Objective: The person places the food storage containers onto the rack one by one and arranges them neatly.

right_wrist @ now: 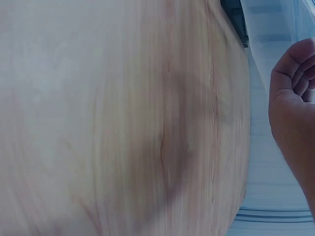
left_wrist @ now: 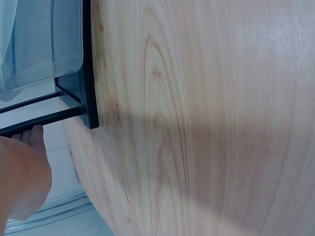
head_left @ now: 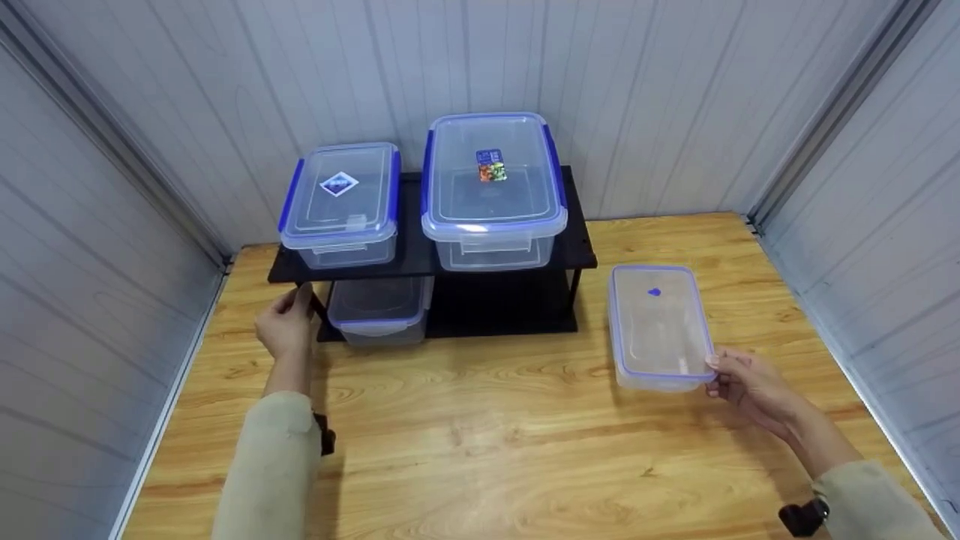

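My right hand [head_left: 754, 390] pinches the near right corner of a clear lidded food container [head_left: 664, 322] with a blue rim, to the right of a black two-tier shelf [head_left: 412, 255]. In the right wrist view the hand [right_wrist: 295, 93] has curled fingers beside the container's clear wall [right_wrist: 263, 29]. At the shelf's front left post, my left hand [head_left: 285, 326] holds on with bent fingers. The left wrist view shows its fingertips [left_wrist: 37, 137] against the black post [left_wrist: 49, 119]. Whether the right container touches the table cannot be told.
On the shelf's top stand a smaller blue-clipped container [head_left: 341, 202] and a larger one [head_left: 491, 172]. Another container [head_left: 379, 307] sits on the lower tier at the left. Grey panel walls [head_left: 495, 52] enclose the wooden table [head_left: 480, 435] at back and sides.
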### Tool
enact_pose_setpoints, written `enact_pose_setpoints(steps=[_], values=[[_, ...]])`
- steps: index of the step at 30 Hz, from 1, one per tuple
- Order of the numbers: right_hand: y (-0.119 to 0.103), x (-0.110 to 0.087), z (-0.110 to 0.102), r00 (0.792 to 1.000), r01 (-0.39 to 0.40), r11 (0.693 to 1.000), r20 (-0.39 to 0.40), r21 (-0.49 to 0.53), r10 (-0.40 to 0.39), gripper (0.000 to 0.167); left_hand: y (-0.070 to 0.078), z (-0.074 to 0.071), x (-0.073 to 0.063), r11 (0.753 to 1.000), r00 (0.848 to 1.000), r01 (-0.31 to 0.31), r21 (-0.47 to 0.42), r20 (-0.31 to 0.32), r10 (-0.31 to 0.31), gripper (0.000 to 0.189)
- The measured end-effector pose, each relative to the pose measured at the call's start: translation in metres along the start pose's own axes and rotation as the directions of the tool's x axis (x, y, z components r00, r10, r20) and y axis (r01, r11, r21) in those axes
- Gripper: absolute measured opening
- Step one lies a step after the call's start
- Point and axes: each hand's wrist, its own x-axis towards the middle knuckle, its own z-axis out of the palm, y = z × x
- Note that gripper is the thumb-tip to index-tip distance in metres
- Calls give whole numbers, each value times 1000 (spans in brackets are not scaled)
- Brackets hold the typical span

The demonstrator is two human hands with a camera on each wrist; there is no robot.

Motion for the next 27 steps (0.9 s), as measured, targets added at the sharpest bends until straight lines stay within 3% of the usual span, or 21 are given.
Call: enact_pose_setpoints(steps=[9,20,27], values=[[0,-13,13,994,-14,1000,107,-23,16,33,0,-1,1,999,1000,0,39,2,0,42],[9,-8,42,978,-67,998,196,-16,69,24,0,-1,2,999,1000,2,54,6,-3,42],[12,5,61,969,-76,997,234,-7,76,22,1,-1,1,997,997,75,-18,25,-74,45]])
